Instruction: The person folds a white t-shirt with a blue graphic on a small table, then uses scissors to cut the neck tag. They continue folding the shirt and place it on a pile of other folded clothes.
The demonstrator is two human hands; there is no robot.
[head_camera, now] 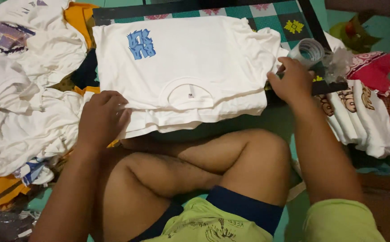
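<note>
surface: green floor (374,31) | on it: patterned mat (271,18), loose white shirts (20,130), folded shirt stack (365,116)

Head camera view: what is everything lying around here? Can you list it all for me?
folded T-shirt: one, white with a blue print, flat on the mat in front of the person
mat: one, green and white checks with a dark border, under the T-shirt
heap of shirts: several, mostly white with some orange, loose on the left
stack of folded shirts: a few, white with brown prints, on the right
tape roll: one, clear, by the T-shirt's right edge
red cloth: one, far right
left hand: on the T-shirt's near left corner
right hand: at the T-shirt's right edge, beside the tape roll
</note>
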